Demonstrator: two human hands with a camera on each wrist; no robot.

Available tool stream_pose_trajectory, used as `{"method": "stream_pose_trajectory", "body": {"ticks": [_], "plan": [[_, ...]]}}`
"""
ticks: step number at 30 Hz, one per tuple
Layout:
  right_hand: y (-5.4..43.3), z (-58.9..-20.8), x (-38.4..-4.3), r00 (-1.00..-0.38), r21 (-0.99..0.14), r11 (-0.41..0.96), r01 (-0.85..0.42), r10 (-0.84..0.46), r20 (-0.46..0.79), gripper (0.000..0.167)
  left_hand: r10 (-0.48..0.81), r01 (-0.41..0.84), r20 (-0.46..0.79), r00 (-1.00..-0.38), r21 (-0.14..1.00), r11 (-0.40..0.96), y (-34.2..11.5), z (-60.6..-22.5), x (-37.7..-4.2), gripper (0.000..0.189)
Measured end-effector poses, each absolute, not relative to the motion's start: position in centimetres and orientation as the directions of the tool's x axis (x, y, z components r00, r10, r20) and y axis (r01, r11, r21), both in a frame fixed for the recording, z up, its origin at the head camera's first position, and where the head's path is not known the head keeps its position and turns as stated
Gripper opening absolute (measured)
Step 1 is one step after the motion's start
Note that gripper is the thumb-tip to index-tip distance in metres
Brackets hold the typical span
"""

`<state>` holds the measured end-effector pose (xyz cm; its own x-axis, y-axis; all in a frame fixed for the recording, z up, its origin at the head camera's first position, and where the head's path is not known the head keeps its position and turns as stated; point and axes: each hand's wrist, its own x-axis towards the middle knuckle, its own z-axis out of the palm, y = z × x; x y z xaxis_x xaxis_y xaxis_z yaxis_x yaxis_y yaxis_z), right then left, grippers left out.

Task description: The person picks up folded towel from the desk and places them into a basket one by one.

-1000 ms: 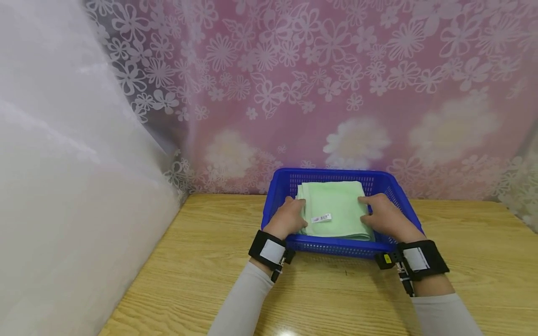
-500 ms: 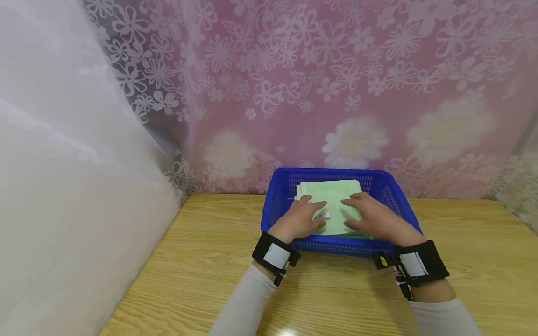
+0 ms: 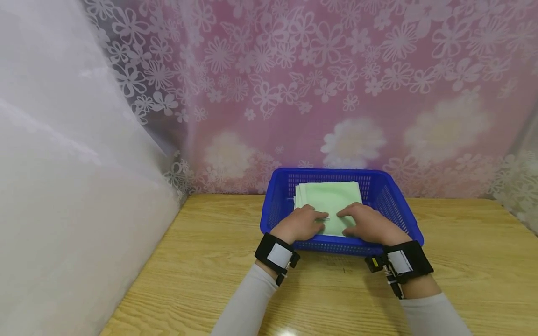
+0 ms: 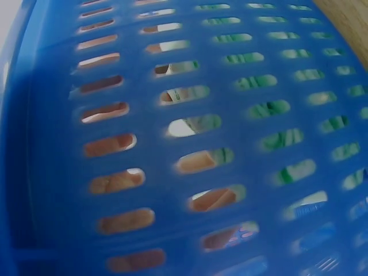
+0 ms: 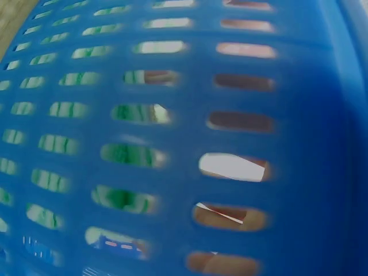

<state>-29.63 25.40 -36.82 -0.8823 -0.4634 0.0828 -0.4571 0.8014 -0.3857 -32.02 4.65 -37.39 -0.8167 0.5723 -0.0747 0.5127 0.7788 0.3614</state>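
Note:
A pale green towel (image 3: 332, 193), folded with several layers at its left edge, lies in a blue plastic basket (image 3: 336, 172). My left hand (image 3: 299, 225) reaches over the front rim, its fingers resting on the towel and mostly covering the small white label (image 3: 322, 219). Opposite it, my right hand (image 3: 371, 226) has its fingertips on the towel, thumb apart from the fingers. Neither hand visibly grips the cloth. In both wrist views the slotted basket wall (image 4: 167, 201) (image 5: 178, 184) fills the frame; green folds and bits of fingers show through the slots.
The basket stands on a wood-grain table (image 3: 210, 261), near its back edge. Behind hangs a pink flowered curtain (image 3: 269, 126), and a whitish sheet (image 3: 75, 196) slopes along the left. Black straps with small cameras (image 3: 275, 256) are round both wrists.
Both hands have left the towel's side edges and moved inward over its top. They now lie closer together and lower on the cloth. Towel and basket have hardly moved.

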Motion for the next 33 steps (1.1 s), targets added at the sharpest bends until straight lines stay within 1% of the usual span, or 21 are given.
{"method": "stream_pose_trajectory", "body": {"ticks": [8, 19, 29, 33], "plan": [[25.54, -36.78, -29.91, -0.88, -0.417, 0.789, -0.45, -0.472, 0.057, 0.043, 0.566, 0.498, -0.094, -0.819, 0.373, 0.783, 4.85, -37.16, -32.11, 0.04], [25.27, -36.64, -29.73, -0.882, -0.427, 0.786, -0.448, -0.467, 0.066, 0.043, 0.564, 0.494, -0.087, -0.821, 0.386, 0.779, 4.76, -37.09, -32.1, 0.039], [25.37, -36.72, -29.97, -0.888, -0.424, 0.794, -0.435, -0.456, 0.056, 0.043, 0.588, 0.523, -0.058, -0.807, 0.393, 0.757, 4.62, -37.03, -32.21, 0.039], [25.34, -36.46, -29.66, -0.893, -0.41, 0.803, -0.433, -0.443, 0.077, 0.044, 0.591, 0.526, -0.058, -0.805, 0.391, 0.755, 4.49, -37.0, -32.16, 0.04]]}}
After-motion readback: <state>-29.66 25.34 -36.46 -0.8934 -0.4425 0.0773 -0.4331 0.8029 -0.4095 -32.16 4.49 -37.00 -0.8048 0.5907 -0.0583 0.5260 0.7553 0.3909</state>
